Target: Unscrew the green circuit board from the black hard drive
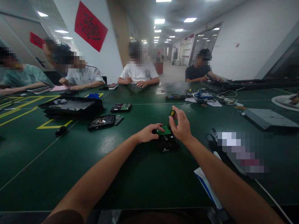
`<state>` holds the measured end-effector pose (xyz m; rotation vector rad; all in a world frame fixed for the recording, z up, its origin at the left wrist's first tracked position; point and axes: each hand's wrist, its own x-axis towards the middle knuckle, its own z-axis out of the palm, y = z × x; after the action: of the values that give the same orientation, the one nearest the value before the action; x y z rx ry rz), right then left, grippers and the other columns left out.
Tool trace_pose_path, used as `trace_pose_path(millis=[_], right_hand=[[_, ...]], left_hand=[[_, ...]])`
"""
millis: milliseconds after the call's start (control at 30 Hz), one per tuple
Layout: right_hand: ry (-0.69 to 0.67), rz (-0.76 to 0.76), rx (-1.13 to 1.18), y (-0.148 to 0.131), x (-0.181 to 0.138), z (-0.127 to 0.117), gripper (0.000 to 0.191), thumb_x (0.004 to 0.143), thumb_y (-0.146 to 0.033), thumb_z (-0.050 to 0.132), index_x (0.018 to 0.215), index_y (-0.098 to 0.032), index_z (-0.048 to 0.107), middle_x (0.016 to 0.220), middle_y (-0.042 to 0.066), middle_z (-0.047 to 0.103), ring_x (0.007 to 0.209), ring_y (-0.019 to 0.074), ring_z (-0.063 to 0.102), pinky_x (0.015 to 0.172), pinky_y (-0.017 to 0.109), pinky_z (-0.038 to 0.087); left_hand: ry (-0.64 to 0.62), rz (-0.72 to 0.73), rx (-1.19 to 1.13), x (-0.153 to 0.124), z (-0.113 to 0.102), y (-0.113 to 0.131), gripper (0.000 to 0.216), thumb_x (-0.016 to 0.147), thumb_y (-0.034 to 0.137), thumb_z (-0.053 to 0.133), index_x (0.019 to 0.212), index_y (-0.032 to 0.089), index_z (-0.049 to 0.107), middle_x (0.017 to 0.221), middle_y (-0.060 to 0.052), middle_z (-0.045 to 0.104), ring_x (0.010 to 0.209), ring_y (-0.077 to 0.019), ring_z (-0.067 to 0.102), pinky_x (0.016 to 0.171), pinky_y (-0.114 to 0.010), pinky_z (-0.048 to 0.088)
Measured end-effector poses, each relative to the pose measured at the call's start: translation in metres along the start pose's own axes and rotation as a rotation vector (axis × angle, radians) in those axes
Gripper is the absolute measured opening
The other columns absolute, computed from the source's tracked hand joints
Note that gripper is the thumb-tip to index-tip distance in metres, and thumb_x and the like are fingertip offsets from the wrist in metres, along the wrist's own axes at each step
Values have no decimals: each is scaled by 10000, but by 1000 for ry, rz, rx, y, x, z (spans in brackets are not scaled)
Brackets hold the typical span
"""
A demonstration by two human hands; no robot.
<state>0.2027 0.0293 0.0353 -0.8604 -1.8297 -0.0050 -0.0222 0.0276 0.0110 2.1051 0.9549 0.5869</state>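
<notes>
Pinching a yellow-and-black handle (172, 112) between thumb and fingers of the right hand (181, 127), raised near the far edge of a black drive (168, 143). Touching the green circuit board (164, 131) on that drive with the left hand (147, 133), at its left side; cannot tell whether clamped or merely resting. Having the drive flat on the dark green table (130, 180), between both hands. Showing at left, well apart, a second black drive (100, 123) beside a small circuit board (119, 119); at right, a grey metal box (268, 119).
</notes>
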Motion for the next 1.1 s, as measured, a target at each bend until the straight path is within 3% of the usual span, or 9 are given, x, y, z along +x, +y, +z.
trace_pose_path(millis=[100, 267, 467, 667, 800, 967, 1100], right_hand=[[4, -8, 9, 1, 0, 1, 509, 979, -252, 483, 1475, -268, 371, 1282, 126, 572, 1038, 254, 639, 921, 496, 568], [36, -7, -18, 1, 0, 0, 511, 928, -294, 603, 1410, -246, 438, 1238, 123, 570, 950, 238, 637, 824, 455, 597], [3, -21, 4, 2, -1, 1, 537, 954, -226, 524, 1470, -245, 375, 1282, 131, 570, 1023, 250, 635, 908, 477, 576], [25, -3, -6, 0, 0, 0, 531, 925, -284, 592, 1428, -266, 423, 1287, 128, 548, 979, 249, 639, 784, 447, 614], [-3, -12, 5, 2, -1, 1, 551, 948, -258, 537, 1475, -262, 375, 1324, 132, 558, 1044, 263, 643, 877, 471, 598], [13, -19, -30, 2, 0, 0, 554, 935, -279, 583, 1458, -273, 400, 1234, 115, 592, 947, 242, 652, 828, 463, 604], [1, -40, -24, 2, 0, 0, 553, 941, -254, 563, 1468, -277, 393, 1284, 116, 576, 1022, 253, 639, 897, 482, 583]], left_hand=[[-6, 1, 0, 0, 0, 0, 484, 742, 125, 644, 1216, 223, 653, 1554, -72, 417, 1448, -257, 388, 1206, -432, 280], [-7, -7, 7, 1, 0, 0, 471, 737, 132, 646, 1197, 228, 663, 1566, -64, 404, 1454, -267, 379, 1208, -438, 273], [-5, -4, -9, 0, 0, -1, 475, 741, 136, 638, 1204, 239, 658, 1567, -46, 402, 1458, -259, 371, 1215, -436, 265], [-14, -3, 17, 0, 0, -2, 476, 752, 159, 641, 1222, 236, 652, 1572, -51, 394, 1458, -269, 370, 1214, -444, 267], [-7, -8, 11, 0, 0, -2, 492, 748, 152, 633, 1232, 238, 645, 1579, -45, 383, 1450, -273, 381, 1210, -447, 276], [-12, -2, 7, 0, 0, -2, 482, 745, 153, 642, 1219, 242, 653, 1565, -53, 402, 1453, -268, 375, 1209, -452, 272], [-8, 14, 7, 0, 0, -1, 474, 748, 151, 636, 1216, 227, 652, 1568, -64, 398, 1450, -267, 382, 1210, -448, 269]])
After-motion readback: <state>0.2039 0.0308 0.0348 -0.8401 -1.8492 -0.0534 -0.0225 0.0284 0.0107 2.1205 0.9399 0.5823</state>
